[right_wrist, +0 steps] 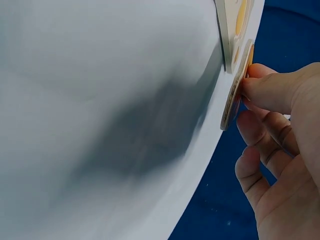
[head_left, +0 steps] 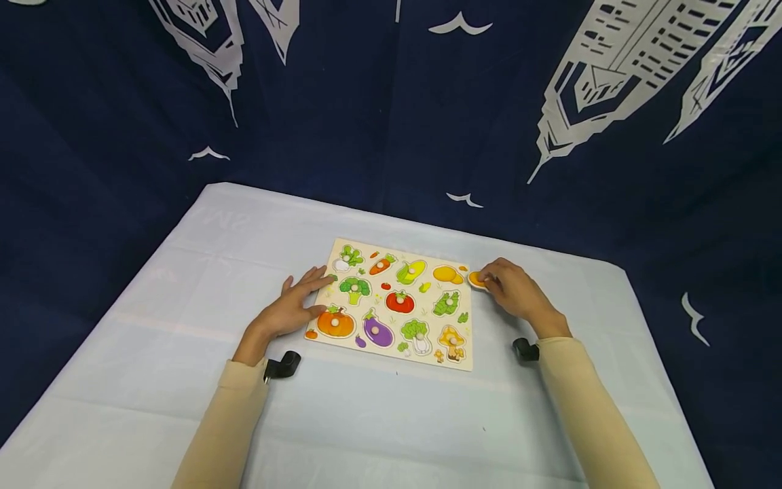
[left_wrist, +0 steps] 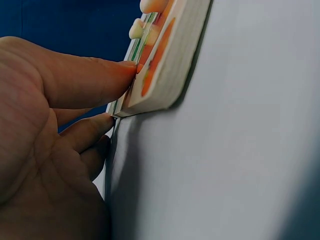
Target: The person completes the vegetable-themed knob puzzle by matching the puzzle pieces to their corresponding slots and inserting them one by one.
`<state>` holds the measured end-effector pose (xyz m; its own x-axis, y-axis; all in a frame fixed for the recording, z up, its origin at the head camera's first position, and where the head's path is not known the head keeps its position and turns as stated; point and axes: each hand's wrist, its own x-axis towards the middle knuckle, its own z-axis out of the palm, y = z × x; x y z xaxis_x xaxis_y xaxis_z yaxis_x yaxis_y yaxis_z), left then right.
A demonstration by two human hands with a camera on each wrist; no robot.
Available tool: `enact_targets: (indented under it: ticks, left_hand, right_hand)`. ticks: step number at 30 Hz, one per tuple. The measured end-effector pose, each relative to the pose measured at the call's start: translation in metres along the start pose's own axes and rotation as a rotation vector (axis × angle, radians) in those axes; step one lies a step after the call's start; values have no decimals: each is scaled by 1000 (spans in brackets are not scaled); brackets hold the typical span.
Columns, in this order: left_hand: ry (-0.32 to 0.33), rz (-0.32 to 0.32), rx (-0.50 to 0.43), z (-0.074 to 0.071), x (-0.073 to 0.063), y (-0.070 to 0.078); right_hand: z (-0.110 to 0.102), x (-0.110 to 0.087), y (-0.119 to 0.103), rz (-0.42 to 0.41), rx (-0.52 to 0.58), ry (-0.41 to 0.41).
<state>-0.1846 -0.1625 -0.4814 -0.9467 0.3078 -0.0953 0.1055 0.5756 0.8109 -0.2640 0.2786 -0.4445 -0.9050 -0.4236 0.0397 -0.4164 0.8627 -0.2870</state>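
Note:
A wooden vegetable peg puzzle board (head_left: pixel 379 293) lies flat on the table, with several knobbed pieces in it, among them a tomato (head_left: pixel 400 302), an eggplant (head_left: pixel 377 331) and a pumpkin (head_left: pixel 335 322). My left hand (head_left: pixel 288 309) rests on the board's left edge, fingers extended; the left wrist view has the thumb (left_wrist: pixel 95 80) touching the top face. Just past the board's upper right corner, my right hand (head_left: pixel 514 288) pinches an orange-yellow puzzle piece (right_wrist: pixel 234 97) between thumb and fingers. It is tilted beside the knobless potato picture (head_left: pixel 449 274); most of its face is hidden by the fingers.
A white cloth covers the table (head_left: pixel 391 421). Behind it hangs a dark blue curtain (head_left: pixel 366 122) with white building and bird prints. Small black cameras (head_left: pixel 284 365) are strapped at both wrists, by the beige sleeves.

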Motion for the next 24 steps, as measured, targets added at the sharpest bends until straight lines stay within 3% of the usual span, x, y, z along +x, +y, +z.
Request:
enact_targets:
  ticks: [24]
  left_hand:
    - [2, 0, 1, 1, 1, -1]
  right_hand:
    - [4, 25, -29, -51, 18, 6]
